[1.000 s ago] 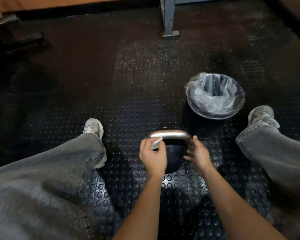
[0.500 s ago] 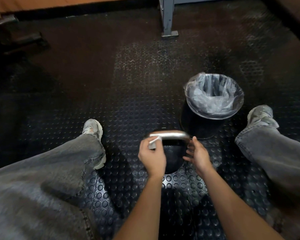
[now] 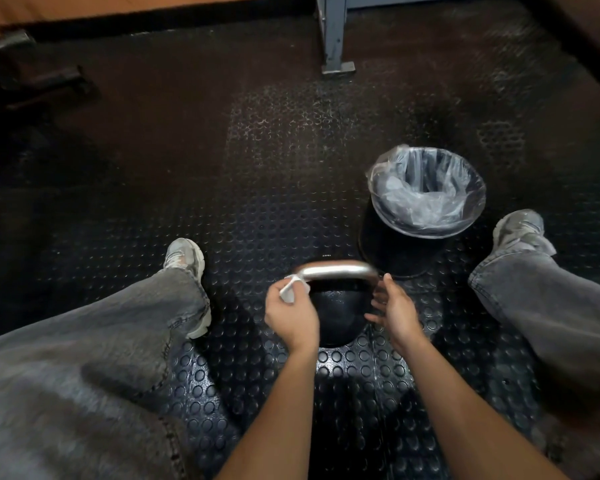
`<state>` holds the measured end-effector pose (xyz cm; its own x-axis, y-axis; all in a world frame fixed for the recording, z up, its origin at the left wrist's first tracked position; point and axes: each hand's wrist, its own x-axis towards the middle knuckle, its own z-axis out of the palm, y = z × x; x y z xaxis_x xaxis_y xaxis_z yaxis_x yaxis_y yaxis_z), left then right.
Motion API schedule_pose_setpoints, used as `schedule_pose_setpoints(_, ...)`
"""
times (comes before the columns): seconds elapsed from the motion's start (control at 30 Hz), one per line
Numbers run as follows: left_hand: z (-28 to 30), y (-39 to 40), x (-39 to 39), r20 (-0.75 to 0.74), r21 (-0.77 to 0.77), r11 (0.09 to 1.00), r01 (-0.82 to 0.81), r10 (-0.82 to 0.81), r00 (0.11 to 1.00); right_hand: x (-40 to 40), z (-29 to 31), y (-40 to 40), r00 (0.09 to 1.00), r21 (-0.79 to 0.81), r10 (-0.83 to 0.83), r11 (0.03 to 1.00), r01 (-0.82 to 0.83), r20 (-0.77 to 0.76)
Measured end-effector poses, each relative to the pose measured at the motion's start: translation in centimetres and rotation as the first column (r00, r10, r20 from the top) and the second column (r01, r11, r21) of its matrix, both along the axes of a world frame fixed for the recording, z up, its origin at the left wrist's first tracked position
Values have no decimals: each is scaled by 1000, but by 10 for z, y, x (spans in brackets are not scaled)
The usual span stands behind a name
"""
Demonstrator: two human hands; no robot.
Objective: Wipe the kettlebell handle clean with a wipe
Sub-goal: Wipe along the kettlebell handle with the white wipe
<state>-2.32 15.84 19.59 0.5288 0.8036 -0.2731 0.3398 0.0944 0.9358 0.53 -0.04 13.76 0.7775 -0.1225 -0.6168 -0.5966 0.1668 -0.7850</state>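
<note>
Left hand (image 3: 290, 315) pinched a white wipe (image 3: 289, 289) against the kettlebell handle (image 3: 336, 270) to rub it; right hand (image 3: 394, 308), fingers (image 3: 378, 299) loosely spread, steadied the far end

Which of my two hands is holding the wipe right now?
The left hand pinches the small white wipe at the handle's left end; the right hand is open, holding nothing.

Floor (image 3: 274, 174): black rubber matting, raised round studs.
Kettlebell (image 3: 336, 313): black, standing near centre.
Waste bin (image 3: 388, 247): black, clear liner, just beyond kettlebell.
Frame post (image 3: 335, 46): grey metal, far edge.
Shoes (image 3: 184, 258): grey, either side.
</note>
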Motion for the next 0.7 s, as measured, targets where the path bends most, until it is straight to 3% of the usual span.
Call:
schedule_pose_setpoints(0.07, 2, -5, -7, 81, 237, 950, 203, -228, 970, -1, 1, 0, 1000, 9, -5, 1000, 5, 6)
schedule_pose_setpoints(0.13, -9, -4, -11, 77, 369, 885, 283, -332, 940, -1, 1, 0, 1000, 9, -6, 1000, 6, 6)
schedule_pose_setpoints(0.2, -18, 1, -13, 33, 308, 917, 253, -276, 961, -2, 0, -1, 1000, 6, -4, 1000, 4, 2)
schedule_pose_setpoints(0.27, -22, 6, -11, -54, 126, 987, 101, -95, 994, -2, -2, -2, 1000, 4, 1, 1000, -1, -3)
schedule_pose_setpoints(0.33, -21, 8, -8, -132, -35, 998, -45, 40, 990, -2, -2, -2, 1000, 4, 5, 1000, -5, -3)
schedule_pose_setpoints(0.4, -13, 5, -5, -119, -72, 993, -90, 81, 990, -1, -3, -2, 1000, 4, 5, 1000, -5, 1)
schedule_pose_setpoints(0.5, -1, -5, -3, 20, 115, 991, 75, -78, 997, -2, -3, -1, 1000, 1, 6, 1000, -6, 4)
schedule_pose_setpoints(0.6, -5, -4, -7, 89, 404, 869, 286, -348, 933, -2, -3, 0, 1000, 11, -2, 1000, 2, 0)
schedule_pose_setpoints(0.67, -17, 1, -12, 82, 442, 838, 321, -394, 915, -2, -2, 1, 1000, 19, -9, 1000, 9, -7)
schedule_pose_setpoints(0.7, -22, 4, -13, 56, 382, 874, 301, -347, 936, -2, -2, 1, 1000, 22, -14, 1000, 14, -8)
